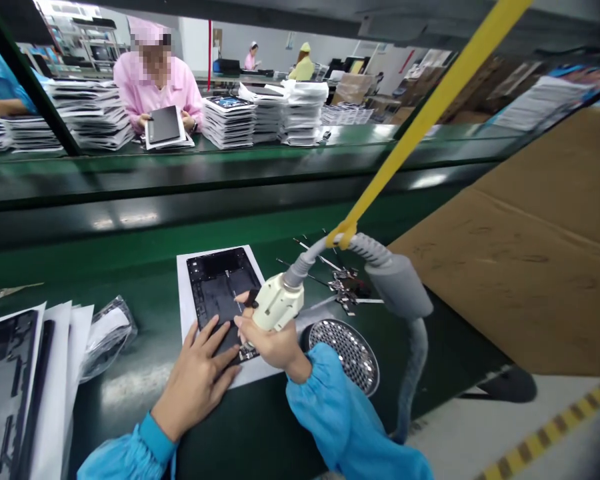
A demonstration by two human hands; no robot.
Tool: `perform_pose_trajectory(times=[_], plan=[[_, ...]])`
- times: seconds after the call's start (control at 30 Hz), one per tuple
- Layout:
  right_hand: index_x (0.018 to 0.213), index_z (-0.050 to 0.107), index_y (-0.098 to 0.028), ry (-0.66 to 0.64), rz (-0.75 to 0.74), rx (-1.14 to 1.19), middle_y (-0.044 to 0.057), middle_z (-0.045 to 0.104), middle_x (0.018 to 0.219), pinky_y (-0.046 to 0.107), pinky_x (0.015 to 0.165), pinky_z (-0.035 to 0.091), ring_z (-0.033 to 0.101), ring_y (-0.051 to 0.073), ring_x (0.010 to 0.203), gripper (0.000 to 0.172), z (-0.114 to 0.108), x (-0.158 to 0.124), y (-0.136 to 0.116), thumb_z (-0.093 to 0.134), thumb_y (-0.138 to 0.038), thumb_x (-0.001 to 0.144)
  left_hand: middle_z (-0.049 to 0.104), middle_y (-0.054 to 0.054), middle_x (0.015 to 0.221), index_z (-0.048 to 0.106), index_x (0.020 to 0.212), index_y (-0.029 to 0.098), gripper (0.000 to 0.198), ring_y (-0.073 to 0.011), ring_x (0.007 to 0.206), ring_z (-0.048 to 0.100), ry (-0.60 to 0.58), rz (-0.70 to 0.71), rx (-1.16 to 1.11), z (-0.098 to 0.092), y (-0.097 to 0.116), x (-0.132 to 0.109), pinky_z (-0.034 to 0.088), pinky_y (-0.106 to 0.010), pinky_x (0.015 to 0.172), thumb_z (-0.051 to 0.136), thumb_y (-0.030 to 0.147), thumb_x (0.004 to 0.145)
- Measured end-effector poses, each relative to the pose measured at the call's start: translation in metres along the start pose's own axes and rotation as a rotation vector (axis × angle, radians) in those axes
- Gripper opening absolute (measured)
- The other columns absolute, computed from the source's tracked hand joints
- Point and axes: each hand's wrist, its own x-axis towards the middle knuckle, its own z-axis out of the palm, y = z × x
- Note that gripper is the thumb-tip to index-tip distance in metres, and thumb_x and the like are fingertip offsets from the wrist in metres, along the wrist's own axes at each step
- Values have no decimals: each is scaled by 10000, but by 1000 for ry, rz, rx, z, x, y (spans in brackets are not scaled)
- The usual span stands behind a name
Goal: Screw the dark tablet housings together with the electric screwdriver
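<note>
A black tablet housing [213, 287] lies on a white sheet [184, 283] on the green bench. My left hand [200, 370] rests flat near its lower edge, fingers spread. Wrapped around a cream electric screwdriver [280, 303], my right hand [275, 345] holds it over the housing's lower right corner. The screwdriver's tip is hidden by my fingers. From its upper end runs a grey cable [370, 250], hung on a yellow strap [425, 127]. Beside my right wrist is a round metal tray [347, 353] with a pattern of holes.
Small flex-cable parts [347, 287] lie behind the round tray. At left are stacked housings with white sheets [55, 387] and a clear plastic bag [109, 333]. A large cardboard box [540, 247] stands at right. Across the bench, a person in pink [157, 87] works among paper-interleaved stacks.
</note>
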Motion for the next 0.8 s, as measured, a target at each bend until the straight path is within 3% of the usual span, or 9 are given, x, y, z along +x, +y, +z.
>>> perform_pose_trajectory(times=[0.33, 0.5, 0.63, 0.8], plan=[[947, 520, -146, -27, -153, -121, -46, 525, 578, 212, 571, 539, 552, 89, 471, 162, 3, -8, -1, 579, -178, 799, 490, -45, 1399, 622, 1231, 307, 330, -310, 1377, 356, -11, -27, -82, -1, 3, 0, 325, -614, 1093, 492, 329, 927], [1029, 503, -139, 2, -32, -43, -45, 518, 548, 220, 492, 501, 533, 104, 451, 249, 1, -4, -9, 565, -226, 804, 480, -53, 1408, 633, 1215, 306, 322, -312, 1372, 367, -23, -21, -52, -3, 3, -1, 352, -606, 1076, 485, 337, 931], [1035, 515, -141, 38, -80, -61, -33, 542, 535, 280, 560, 531, 561, 130, 497, 239, -28, 4, -25, 596, -219, 824, 481, -57, 1408, 654, 1183, 299, 308, -316, 1357, 391, -22, 17, 27, -4, 0, -1, 401, -593, 1045, 486, 355, 931], [1094, 551, -139, 171, -117, 29, -41, 531, 526, 265, 484, 497, 534, 127, 462, 304, -87, 4, -37, 629, -192, 804, 455, -34, 1431, 631, 1218, 291, 335, -305, 1349, 407, 15, 60, 83, 0, -5, -3, 420, -570, 1042, 484, 381, 931]])
